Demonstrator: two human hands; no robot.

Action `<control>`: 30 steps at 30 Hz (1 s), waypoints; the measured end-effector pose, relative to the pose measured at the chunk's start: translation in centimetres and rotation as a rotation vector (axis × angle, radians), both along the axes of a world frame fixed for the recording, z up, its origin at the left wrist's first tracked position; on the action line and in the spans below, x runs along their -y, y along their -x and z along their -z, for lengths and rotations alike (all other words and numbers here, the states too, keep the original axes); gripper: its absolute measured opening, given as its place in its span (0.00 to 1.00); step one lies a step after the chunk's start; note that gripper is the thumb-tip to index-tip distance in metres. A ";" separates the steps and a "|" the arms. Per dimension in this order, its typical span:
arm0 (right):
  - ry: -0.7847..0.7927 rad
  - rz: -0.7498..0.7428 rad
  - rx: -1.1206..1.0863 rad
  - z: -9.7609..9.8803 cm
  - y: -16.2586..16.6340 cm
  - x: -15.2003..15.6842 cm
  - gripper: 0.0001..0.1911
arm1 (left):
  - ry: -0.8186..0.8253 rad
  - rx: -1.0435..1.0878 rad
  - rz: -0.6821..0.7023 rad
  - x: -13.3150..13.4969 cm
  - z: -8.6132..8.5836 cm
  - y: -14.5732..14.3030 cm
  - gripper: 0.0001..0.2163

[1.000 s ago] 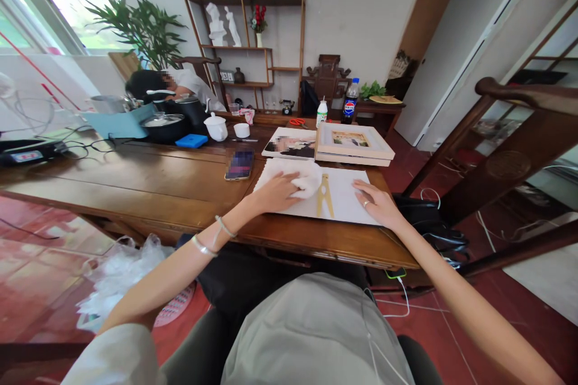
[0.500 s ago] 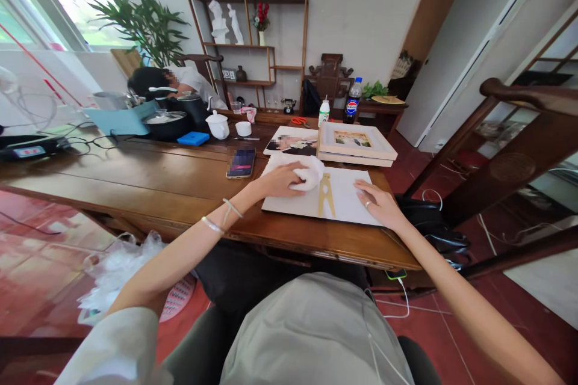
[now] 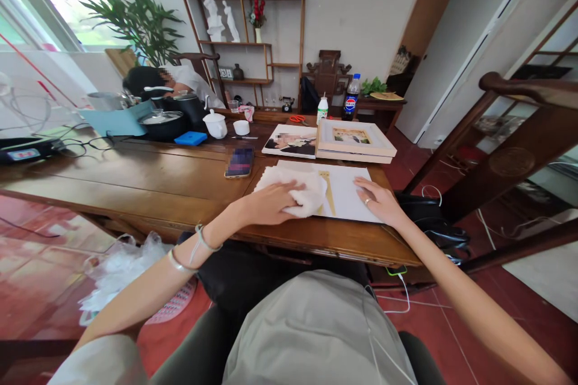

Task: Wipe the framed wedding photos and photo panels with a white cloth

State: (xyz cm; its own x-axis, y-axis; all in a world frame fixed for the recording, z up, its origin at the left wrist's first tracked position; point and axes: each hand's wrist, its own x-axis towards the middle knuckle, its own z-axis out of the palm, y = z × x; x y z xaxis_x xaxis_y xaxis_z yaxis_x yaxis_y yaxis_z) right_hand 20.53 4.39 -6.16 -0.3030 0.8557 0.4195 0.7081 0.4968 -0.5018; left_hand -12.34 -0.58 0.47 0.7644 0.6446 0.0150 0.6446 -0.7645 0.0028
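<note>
A white board [image 3: 347, 195] lies flat near the front edge of the wooden table [image 3: 149, 183]. My left hand [image 3: 268, 203] is closed on a crumpled white cloth [image 3: 306, 195] and presses it onto the board's near left part. Half under the cloth lies a gold A-shaped piece [image 3: 328, 191] on the board. Fingers spread, my right hand [image 3: 378, 201] lies flat on the board's right edge; a ring shows on one finger.
A white picture frame [image 3: 354, 141] and a photo print [image 3: 291, 141] lie beyond the board, a phone [image 3: 239, 162] to its left. Pots, cups, bottles and a seated person [image 3: 169, 79] are at the far side. A wooden chair [image 3: 510, 150] stands right.
My left hand has drawn the cloth back toward me and to the right across the board, covering part of the gold piece. My right hand has stayed where it was.
</note>
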 end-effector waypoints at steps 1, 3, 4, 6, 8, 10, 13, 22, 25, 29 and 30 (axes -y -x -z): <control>-0.001 -0.001 0.000 0.0 0.0 0.0 0.17 | -0.007 -0.002 -0.002 0.9 0.1 0.1 0.09; -0.002 0.001 0.002 0.1 0.0 0.0 0.17 | -0.027 -0.010 -0.010 1.5 0.4 0.3 0.10; -0.003 0.003 0.003 0.1 -0.1 0.0 0.17 | -0.040 -0.014 -0.015 1.3 0.7 0.3 0.11; -0.001 0.005 0.004 0.0 -0.1 -0.1 0.17 | -0.068 -0.023 -0.019 -0.2 1.2 0.2 0.12; -0.003 0.004 0.006 0.0 -0.1 -0.1 0.17 | -0.093 -0.035 -0.032 -2.5 1.6 -0.1 0.14; -0.007 0.001 0.010 0.0 -0.1 -0.1 0.17 | -0.119 -0.047 -0.053 -4.9 1.9 -0.5 0.15; -0.010 0.002 0.019 0.0 -0.1 -0.1 0.17 | -0.161 -0.052 -0.064 -7.9 1.9 -1.1 0.17; -0.006 -0.004 0.008 -0.1 0.0 0.0 0.17 | -0.154 -0.098 -0.046 -6.0 1.2 -1.1 0.15; -0.003 0.000 -0.005 0.0 -0.1 0.0 0.17 | -0.153 -0.101 -0.013 -1.9 1.1 -0.6 0.13; -0.002 0.002 0.000 0.2 -0.2 -0.1 0.17 | -0.149 -0.127 0.027 2.7 0.7 -0.1 0.12; -0.002 0.001 0.004 0.2 -0.2 -0.1 0.17 | -0.141 -0.133 0.030 3.3 0.6 0.0 0.12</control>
